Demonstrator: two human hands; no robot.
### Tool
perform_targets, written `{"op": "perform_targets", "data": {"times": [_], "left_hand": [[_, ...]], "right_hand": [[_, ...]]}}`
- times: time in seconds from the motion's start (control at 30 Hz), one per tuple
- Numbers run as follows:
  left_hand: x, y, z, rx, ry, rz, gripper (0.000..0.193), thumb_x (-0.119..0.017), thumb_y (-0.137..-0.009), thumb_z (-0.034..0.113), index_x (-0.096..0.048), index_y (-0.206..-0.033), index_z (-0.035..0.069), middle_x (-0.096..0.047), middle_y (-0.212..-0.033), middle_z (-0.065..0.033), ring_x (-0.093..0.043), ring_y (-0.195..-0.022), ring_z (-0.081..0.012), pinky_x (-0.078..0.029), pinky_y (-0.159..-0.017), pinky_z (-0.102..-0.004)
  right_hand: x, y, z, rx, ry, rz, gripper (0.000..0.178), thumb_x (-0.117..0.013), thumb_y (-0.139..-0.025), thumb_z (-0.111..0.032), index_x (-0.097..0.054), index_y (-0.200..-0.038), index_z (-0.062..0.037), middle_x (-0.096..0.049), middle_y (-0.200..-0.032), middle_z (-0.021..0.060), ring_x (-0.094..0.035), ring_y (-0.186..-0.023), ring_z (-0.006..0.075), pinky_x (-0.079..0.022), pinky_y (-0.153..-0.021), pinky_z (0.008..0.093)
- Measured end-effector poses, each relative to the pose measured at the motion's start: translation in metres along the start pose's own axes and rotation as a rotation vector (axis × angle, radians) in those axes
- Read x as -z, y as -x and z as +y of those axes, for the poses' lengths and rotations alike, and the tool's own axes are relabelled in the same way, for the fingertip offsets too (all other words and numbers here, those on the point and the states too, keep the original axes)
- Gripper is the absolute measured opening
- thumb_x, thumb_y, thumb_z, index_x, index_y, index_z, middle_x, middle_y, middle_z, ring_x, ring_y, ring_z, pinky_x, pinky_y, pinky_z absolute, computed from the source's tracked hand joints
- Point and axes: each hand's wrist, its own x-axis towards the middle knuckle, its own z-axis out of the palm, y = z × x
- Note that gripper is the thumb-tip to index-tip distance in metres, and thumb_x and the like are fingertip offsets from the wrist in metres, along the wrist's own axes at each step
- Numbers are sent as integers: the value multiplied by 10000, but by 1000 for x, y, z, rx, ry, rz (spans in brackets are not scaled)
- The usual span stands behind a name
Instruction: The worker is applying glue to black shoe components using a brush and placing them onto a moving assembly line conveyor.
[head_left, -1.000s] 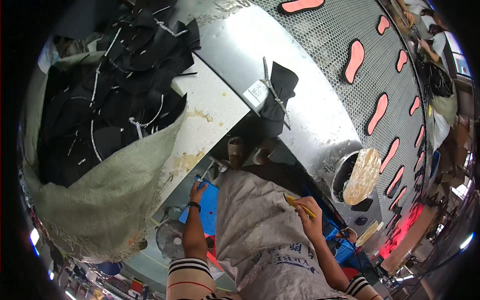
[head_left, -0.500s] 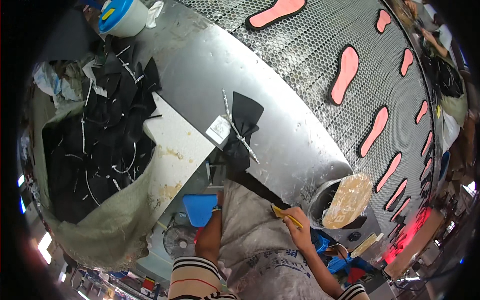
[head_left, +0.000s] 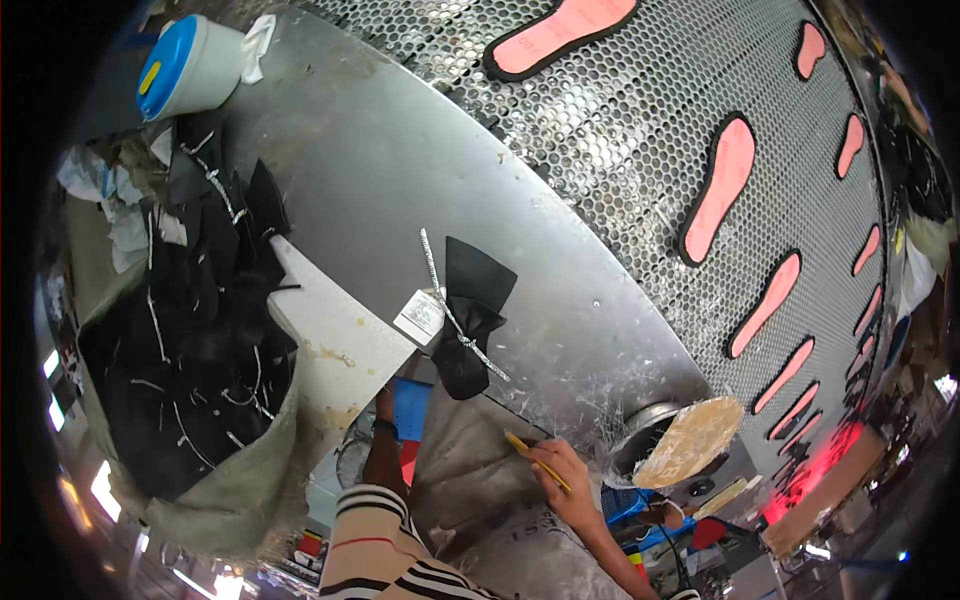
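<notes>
My right hand point(head_left: 562, 482) is closed around a slim yellow stick-like tool point(head_left: 519, 444), over the grey apron point(head_left: 455, 440) on my lap. The tool's tip points up and left; its exact kind is unclear. My left hand point(head_left: 384, 404) hangs low by the corner of the pale board point(head_left: 340, 345), next to something blue below, with its fingers hidden or too dark to read. Ahead, at the metal table's edge, lies a bundle of black fan-shaped pieces point(head_left: 478, 278) tied with a speckled cord point(head_left: 447, 305). A white printed label point(head_left: 419, 318) rests beside it.
A sack point(head_left: 215, 490) full of black pieces and cords stands on the left. Behind it is a white tub with a blue lid point(head_left: 170, 65). At right, a metal can point(head_left: 635, 435) has a tape-covered tan board leaning over it. Pink-and-black insoles point(head_left: 722, 185) lie on the mesh conveyor point(head_left: 600, 180).
The view has shifted, so the table and bundle sit lower in the picture. My left hand has moved left, away from my lap. My right hand still holds the yellow tool.
</notes>
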Motion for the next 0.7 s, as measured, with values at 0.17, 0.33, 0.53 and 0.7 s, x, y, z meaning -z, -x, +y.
{"op": "perform_targets", "data": {"times": [0.17,0.33,0.53,0.7], "left_hand": [[-38,-48,32,50,377,-300,412,-538,-1025,333,-627,-1290,30,-641,-1196,-53,-549,-1132,-174,-441,-995,-412],[-80,-24,130,-99,543,-368,390,-588,-983,319,-662,-1215,14,-712,-1061,-90,-645,-988,-220,-488,-938,-348],[-42,-20,162,-207,259,-461,365,-581,-978,296,-656,-1203,19,-708,-1044,-107,-649,-966,-239,-493,-913,-359],[6,7,149,-196,114,-439,344,-575,-974,276,-651,-1193,23,-706,-1030,-120,-653,-948,-255,-498,-892,-369]], "right_hand": [[19,15,8,99,-87,14,228,-654,-878,29,-688,-1101,-4,-633,-1049,151,-638,-945,316,-515,-810,368],[21,22,20,133,-179,-81,231,-661,-881,25,-687,-1109,-6,-632,-1063,148,-643,-934,314,-516,-797,362],[30,20,27,245,-210,-21,216,-655,-920,-26,-683,-1134,-17,-627,-1080,145,-643,-933,300,-519,-801,350],[35,21,31,288,-265,-34,212,-637,-944,-52,-678,-1150,-28,-605,-1122,136,-632,-956,283,-512,-821,347]]}}
